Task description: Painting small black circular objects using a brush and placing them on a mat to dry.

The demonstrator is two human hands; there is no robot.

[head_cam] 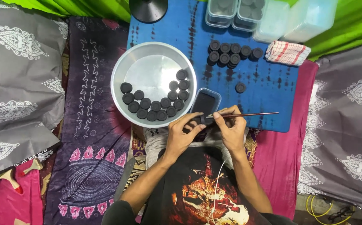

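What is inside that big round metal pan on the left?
The metal pan holds a curved row of small black round discs along its lower and right wall; the rest of its shiny bottom shows bare. Whatever lies beneath the discs is covered.

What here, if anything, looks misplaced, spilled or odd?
One black disc lies alone on the blue board, apart from the stacked group above it. Dark streaks stain the board's upper part. Otherwise the discs in the metal pan sit in a neat arc; nothing looks spilled.
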